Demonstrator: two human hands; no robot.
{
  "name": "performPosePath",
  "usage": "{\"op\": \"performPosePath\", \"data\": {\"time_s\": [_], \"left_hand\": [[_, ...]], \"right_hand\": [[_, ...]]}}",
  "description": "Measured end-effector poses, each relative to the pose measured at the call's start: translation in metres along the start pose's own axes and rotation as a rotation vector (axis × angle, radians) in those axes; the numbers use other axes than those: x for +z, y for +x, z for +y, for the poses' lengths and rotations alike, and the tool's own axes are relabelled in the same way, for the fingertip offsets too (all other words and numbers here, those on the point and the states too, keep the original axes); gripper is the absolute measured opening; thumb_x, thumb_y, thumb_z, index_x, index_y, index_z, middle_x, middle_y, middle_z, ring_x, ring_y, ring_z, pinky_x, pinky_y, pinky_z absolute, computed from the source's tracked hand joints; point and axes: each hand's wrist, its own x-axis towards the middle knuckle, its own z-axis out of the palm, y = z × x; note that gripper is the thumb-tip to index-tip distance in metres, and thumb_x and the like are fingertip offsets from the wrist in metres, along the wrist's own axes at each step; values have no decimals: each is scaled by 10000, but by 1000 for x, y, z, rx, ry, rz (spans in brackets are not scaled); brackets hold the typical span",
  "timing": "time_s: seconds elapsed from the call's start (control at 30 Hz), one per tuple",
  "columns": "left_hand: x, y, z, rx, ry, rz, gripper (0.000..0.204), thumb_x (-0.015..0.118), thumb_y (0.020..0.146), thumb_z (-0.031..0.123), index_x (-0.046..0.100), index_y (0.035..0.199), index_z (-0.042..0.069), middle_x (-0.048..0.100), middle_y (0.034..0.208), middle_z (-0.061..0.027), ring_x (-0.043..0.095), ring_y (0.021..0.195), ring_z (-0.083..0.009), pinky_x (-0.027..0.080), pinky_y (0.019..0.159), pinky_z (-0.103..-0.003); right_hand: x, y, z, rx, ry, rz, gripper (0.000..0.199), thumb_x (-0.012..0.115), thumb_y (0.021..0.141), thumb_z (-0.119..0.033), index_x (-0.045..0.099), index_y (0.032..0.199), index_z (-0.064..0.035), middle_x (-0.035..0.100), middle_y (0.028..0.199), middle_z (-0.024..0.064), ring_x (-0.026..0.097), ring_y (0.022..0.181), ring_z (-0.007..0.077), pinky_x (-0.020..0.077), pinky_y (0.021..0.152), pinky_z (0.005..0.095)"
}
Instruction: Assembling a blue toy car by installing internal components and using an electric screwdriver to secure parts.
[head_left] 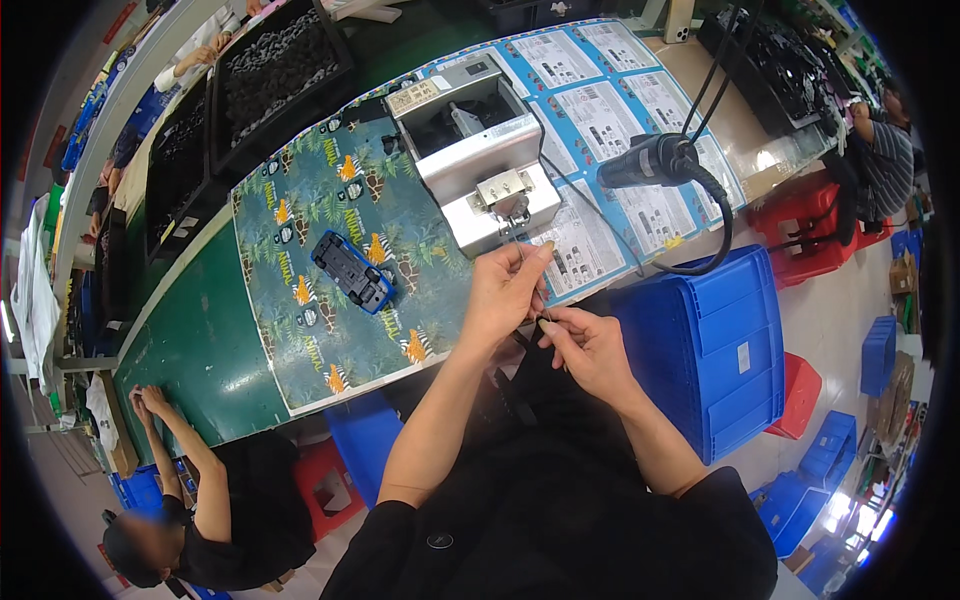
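Green table (200,375), printed sheet (450,290) atop, blue crate (735,355) beside; left hand (503,290), right hand (595,350) pinching thin piece (544,312).

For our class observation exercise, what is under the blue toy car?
The blue toy car lies on a green patterned sheet; the patch directly beneath is covered, so cannot be seen.

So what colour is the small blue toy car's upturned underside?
The blue toy car has a black underside; it shows best in the head view.
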Motion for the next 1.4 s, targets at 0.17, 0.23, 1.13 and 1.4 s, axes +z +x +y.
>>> {"op": "performPosePath", "data": {"time_s": [0.17, 0.23, 1.13, 1.4], "left_hand": [[1, 3, -2, 16, 13, -2, 300, 643, 966, 291, 657, 909, -3, 563, 623, -5, 509, 454, -53, 378, 387, -202], [2, 4, -1, 26, 15, -13, 301, 643, 966, 291, 657, 904, -3, 561, 621, -5, 507, 455, -54, 376, 387, -202], [38, -51, -86, 875, 1109, -904, 354, 694, 781, 395, 746, 850, 51, 721, 852, -182, 700, 838, -375, 556, 745, -476], [73, -36, -122, 706, 1537, -1335, 226, 645, 854, 212, 759, 1034, 136, 732, 1044, -52, 688, 999, -248, 556, 743, -456]], "right_hand": [[-4, 2, 6, 69, 117, -44, 217, 602, 963, -91, 673, 1116, 45, 693, 770, 70, 575, 557, 58, 451, 494, 200], [-7, 2, 7, 85, 128, -44, 219, 599, 968, -100, 675, 1118, 40, 692, 773, 68, 570, 549, 57, 444, 485, 198], [-23, 88, 12, -66, 30, -36, 292, 545, 1016, -169, 613, 1229, 19, 566, 736, -8, 403, 519, 6, 286, 430, 154], [23, 101, -15, 85, 72, -20, 211, 603, 972, -161, 668, 1044, 27, 654, 729, 65, 529, 478, 81, 405, 443, 211]]}}
